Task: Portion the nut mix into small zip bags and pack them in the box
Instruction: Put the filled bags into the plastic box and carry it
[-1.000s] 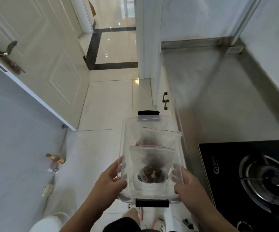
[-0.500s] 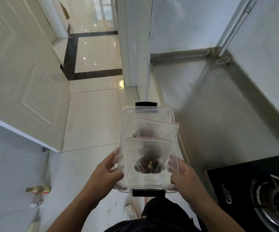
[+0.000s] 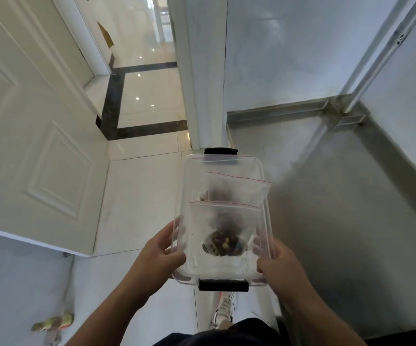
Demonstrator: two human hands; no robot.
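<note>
We see the clear box [image 3: 223, 221] carrying zip bags [image 3: 220, 226] of nut mix [image 3: 224, 242]. Left hand [image 3: 160, 255] and right hand [image 3: 280, 265] each grip a side; no writing readable.

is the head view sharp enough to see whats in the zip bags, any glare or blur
Head view: the near zip bag shows a sharp nut clump; the bag behind is smeared dark by blur; ceiling lights glare on the hallway floor; wide-angle bends the door frame.

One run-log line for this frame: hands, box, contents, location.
left hand: grips box left side | right hand: grips right side | contents: zip bags with nut mix | box held beside steel counter
</note>
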